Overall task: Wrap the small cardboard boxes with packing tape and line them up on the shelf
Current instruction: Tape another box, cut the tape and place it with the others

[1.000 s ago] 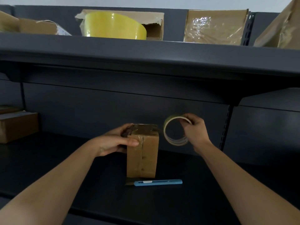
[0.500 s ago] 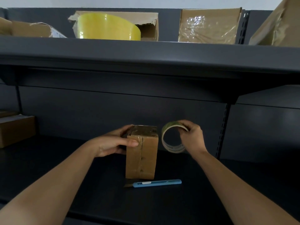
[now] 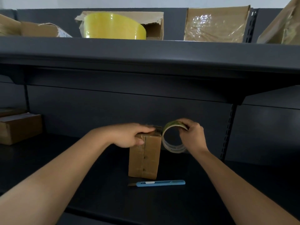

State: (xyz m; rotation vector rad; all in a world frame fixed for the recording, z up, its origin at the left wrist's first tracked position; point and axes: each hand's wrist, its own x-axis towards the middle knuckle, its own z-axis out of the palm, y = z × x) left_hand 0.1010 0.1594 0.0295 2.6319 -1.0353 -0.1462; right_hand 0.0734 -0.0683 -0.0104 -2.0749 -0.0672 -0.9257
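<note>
Now you are standing a box [image 3: 143, 157] upright on the dark lower shelf [image 3: 97, 184], near its middle. Your left hand [image 3: 129, 137] is lying across the box's top, palm down, fingers curling over the far edge and thumb pressing on the near face. A strip of tape is already running down the middle of that face.

Your right hand [image 3: 192, 135] is pinching the upper rim of a roll [image 3: 173, 138] of clear tape between thumb and fingers. You are holding the roll upright, its open ring facing you, its left edge just beside the box's upper right corner; touching or not, I cannot tell. The roll is nearly used up, only a thin band on the core.

A blue cutter [image 3: 159, 183] is lying flat on the shelf just in front of the box, its tip pointing left, apart from both hands.

At the shelf's far left another box is sitting [image 3: 19, 128]. On the upper shelf [image 3: 146, 52] a big yellow roll [image 3: 113, 26] is standing in front of an open carton, with a tape-wrapped box [image 3: 215, 24] to its right.
</note>
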